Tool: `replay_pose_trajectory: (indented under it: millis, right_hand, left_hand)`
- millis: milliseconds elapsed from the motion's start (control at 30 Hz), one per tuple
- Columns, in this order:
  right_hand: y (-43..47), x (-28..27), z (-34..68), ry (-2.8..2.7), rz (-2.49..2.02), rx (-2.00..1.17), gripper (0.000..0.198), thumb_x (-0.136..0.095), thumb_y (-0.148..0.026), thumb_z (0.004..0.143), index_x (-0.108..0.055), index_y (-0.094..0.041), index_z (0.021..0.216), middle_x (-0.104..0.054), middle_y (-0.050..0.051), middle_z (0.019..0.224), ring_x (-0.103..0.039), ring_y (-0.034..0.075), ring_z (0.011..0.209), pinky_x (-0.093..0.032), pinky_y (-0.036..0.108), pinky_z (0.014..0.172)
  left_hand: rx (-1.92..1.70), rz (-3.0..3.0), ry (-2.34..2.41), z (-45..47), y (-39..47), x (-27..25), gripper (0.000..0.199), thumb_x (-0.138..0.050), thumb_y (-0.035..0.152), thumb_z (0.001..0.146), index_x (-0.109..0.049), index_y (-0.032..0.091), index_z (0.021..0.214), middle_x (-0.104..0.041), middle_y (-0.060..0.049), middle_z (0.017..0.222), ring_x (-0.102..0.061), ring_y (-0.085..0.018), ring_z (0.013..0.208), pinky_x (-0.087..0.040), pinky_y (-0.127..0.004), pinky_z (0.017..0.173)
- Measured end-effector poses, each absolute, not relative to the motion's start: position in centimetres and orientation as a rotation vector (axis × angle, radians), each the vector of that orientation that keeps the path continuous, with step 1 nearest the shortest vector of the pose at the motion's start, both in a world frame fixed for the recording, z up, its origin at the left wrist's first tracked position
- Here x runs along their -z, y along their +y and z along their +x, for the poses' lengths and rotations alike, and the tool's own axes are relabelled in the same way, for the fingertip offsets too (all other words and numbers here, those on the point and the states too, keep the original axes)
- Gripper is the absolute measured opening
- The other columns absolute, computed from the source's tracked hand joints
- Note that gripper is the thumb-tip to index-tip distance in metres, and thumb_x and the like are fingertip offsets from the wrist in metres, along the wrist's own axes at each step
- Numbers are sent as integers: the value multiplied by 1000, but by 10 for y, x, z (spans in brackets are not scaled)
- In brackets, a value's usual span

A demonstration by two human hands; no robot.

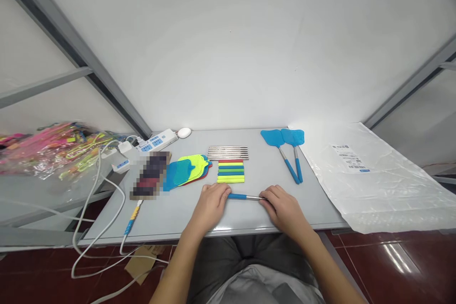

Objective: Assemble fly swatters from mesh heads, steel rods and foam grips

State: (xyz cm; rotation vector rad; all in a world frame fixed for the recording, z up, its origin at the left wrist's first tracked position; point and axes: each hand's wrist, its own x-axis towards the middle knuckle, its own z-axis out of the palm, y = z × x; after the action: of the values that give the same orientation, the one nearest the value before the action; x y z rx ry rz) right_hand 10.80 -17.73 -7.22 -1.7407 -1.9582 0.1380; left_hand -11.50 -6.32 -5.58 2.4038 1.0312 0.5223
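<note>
Near the front edge of the table, both my hands are closed on a fly swatter handle [245, 197], a metal rod with a blue grip. My left hand [211, 204] has the blue grip end; my right hand [281, 206] pinches the bare metal end. Just beyond lies a row of coloured grips [231, 171] in red, yellow, green and blue, with several metal rods [228, 153] behind them. Flat fly swatter heads [181, 171] in blue, yellow and red are stacked to the left. Two blue fly swatters [290, 152] with handles attached lie at the back right.
A blurred-out device [150, 175] with a cable [132, 218] lies on the left, before a white power strip [158, 140]. White plastic packaging [356, 175] covers the table's right end. Bagged coloured items [64, 152] sit beyond the left side. White cords hang over the left edge.
</note>
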Motion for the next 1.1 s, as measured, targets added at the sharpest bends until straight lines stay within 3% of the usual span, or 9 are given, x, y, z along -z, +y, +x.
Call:
replay_pose_trajectory:
  millis: [200, 367, 533, 600, 700, 833, 1100]
  right_hand:
    - [-174, 73, 102, -1964, -1659, -158, 19, -44, -23, 98, -60, -22, 108, -63, 8, 95, -56, 23, 90, -45, 36, 76]
    - [-171, 78, 105, -1883, -1695, -91, 18, -55, -32, 94, -61, -22, 109, -63, 9, 100, -57, 25, 94, -42, 41, 85]
    - [-171, 80, 120, -1397, -1883, 2, 48, -68, -50, 81, -57, -24, 120, -61, 12, 117, -52, 33, 113, -30, 54, 100]
    - [-171, 79, 125, -1160, -1810, -215, 47, -67, -49, 82, -57, -23, 120, -62, 11, 114, -54, 31, 109, -34, 51, 98]
    - [-173, 77, 130, -982, -1627, -546, 31, -64, -48, 84, -64, -21, 100, -66, 7, 92, -61, 25, 88, -44, 41, 86]
    - [-176, 76, 134, -923, -1523, -663, 30, -63, -50, 84, -62, -21, 90, -64, 2, 73, -60, 19, 66, -47, 32, 62]
    - [-166, 46, 111, -863, -1395, -617, 30, -45, -49, 95, -62, -24, 96, -60, 2, 77, -59, 20, 77, -48, 34, 74]
  left_hand:
    - [-506, 2378, 984, -83, -86, 55, 33, -31, 33, 102, -59, 22, 88, -68, 0, 87, -59, -17, 79, -34, -34, 77]
    - [-506, 2354, 922, -80, -86, 58, 25, -49, 43, 95, -64, 24, 94, -69, 1, 86, -58, -17, 77, -36, -34, 77]
    - [-591, 2270, 979, -87, -82, 59, 25, -49, 43, 94, -65, 24, 93, -69, 0, 86, -58, -18, 74, -41, -33, 76]
    - [-597, 2242, 997, -88, -81, 59, 24, -50, 43, 93, -66, 24, 93, -70, -1, 86, -58, -19, 76, -43, -33, 74]
    - [-602, 2226, 999, -89, -82, 58, 23, -52, 42, 92, -66, 24, 93, -70, -1, 88, -58, -20, 79, -45, -33, 74]
    - [-627, 2186, 979, -90, -82, 58, 23, -52, 42, 93, -66, 25, 93, -70, -2, 90, -58, -20, 79, -47, -33, 74]
    - [-637, 2165, 903, -86, -81, 55, 19, -48, 36, 96, -64, 24, 96, -68, -1, 94, -59, -20, 89, -45, -35, 82]
